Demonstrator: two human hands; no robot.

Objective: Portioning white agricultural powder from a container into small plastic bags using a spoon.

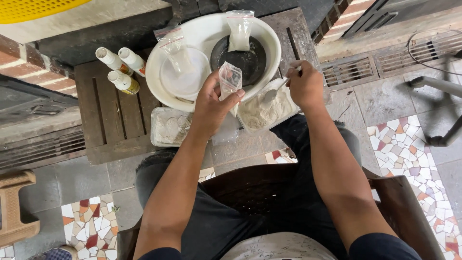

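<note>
Head view: our left hand (211, 103) pinches small plastic bag (230, 79) – light, limp, slippery, best held near mouth; right hand (304, 86) grips spoon (278, 89) of powder.

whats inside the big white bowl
The big white bowl holds a dark round dish with a small clear bag of white powder, plus a white lid under another clear bag. The left hand hides the near rim.

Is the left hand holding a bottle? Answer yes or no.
No, the left hand pinches a small clear bag; the three bottles lie apart on the wooden table.
</note>
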